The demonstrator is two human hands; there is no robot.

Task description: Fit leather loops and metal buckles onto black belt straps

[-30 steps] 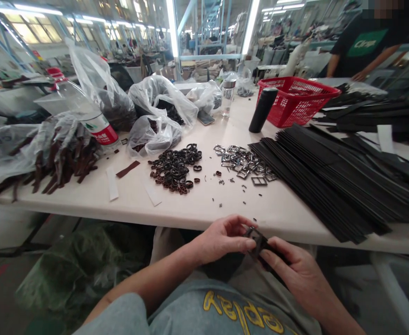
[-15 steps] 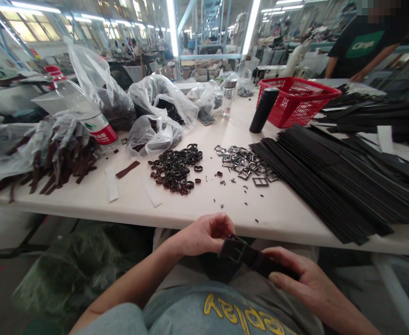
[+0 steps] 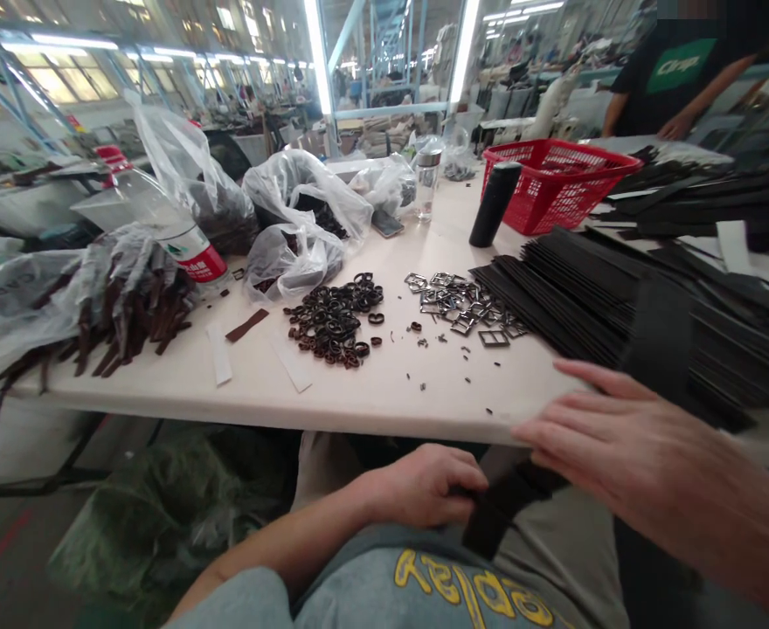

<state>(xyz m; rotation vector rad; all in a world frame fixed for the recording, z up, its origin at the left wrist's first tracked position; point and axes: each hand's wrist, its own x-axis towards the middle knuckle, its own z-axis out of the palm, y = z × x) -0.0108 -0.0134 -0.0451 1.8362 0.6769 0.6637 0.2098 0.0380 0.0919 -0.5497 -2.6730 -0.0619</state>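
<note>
My left hand (image 3: 433,485) is low over my lap, with its fingers closed around a dark leather belt (image 3: 493,520). The buckle cannot be made out now. My right hand (image 3: 626,450) is to the right, at the table's front edge, fingers stretched out to the left and its back toward me. It reaches over the belt, and its thumb is hidden. A blurred dark strap (image 3: 660,328) stands up behind this hand, in front of the pile of black straps (image 3: 574,284). More dark strap (image 3: 653,577) hangs below my right wrist; whether these are all one belt I cannot tell.
On the table (image 3: 371,406) are dark belt loops (image 3: 336,319), metal buckles (image 3: 460,301) and small scattered pieces. Behind stand plastic bags (image 3: 306,192), a large bottle (image 3: 188,249), a glass bottle (image 3: 427,188), a black flask (image 3: 495,205) and a red basket (image 3: 555,188). A co-worker (image 3: 686,79) stands at the back right.
My right hand has let the belt slip from its grip, moved up and right, and stretched out its fingers. My left hand has lowered slightly. The buckle, visible before, is now hidden.
</note>
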